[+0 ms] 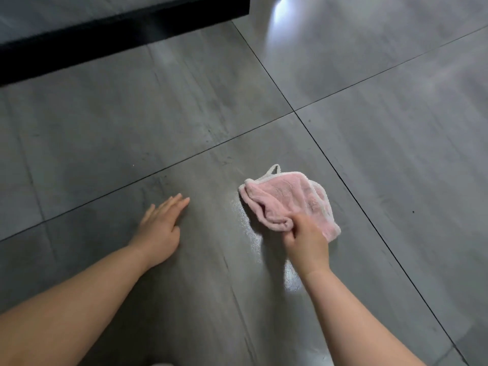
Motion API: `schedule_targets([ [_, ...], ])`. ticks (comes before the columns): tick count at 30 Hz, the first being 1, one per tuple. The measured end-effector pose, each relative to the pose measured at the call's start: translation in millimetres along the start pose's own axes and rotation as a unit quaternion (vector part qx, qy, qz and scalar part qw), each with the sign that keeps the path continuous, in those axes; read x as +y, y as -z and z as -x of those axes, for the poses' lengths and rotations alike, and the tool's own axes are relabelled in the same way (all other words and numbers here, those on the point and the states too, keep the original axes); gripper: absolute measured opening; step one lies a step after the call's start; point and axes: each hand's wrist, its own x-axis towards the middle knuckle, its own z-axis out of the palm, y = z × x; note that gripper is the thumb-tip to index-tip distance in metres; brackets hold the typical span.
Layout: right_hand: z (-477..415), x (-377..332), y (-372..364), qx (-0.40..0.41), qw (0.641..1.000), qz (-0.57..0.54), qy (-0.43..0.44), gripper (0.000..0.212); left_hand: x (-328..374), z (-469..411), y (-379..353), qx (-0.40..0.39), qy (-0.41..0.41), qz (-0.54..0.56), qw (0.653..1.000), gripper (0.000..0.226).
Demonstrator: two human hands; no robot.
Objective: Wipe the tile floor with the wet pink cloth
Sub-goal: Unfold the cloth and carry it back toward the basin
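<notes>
A pink cloth (290,199) with a white hem and a small loop lies bunched on the grey tile floor (158,114), right of centre. My right hand (307,243) is closed on the cloth's near edge and presses it to the tile. A shiny wet streak (250,233) runs on the floor to the left of the cloth and down beside my right wrist. My left hand (161,224) rests flat on the floor, palm down, fingers together, well to the left of the cloth.
A dark, low furniture edge (118,35) crosses the top left, with shadow under it. Dark grout lines meet at a joint (294,112) beyond the cloth. Bright light reflects off the tile at the top right (280,11).
</notes>
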Motion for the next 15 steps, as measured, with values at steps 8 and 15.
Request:
schedule_targets([
  [8, 75.7, -112.4, 161.0, -0.181, 0.945, -0.271, -0.035, 0.031, 94.4, 125.2, 110.2, 0.047, -0.075, 0.163, 0.983, 0.086],
  [15, 173.6, -279.0, 299.3, -0.306, 0.907, -0.287, -0.03, 0.019, 154.5, 235.7, 294.4, -0.073, -0.134, 0.039, 0.987, 0.047],
])
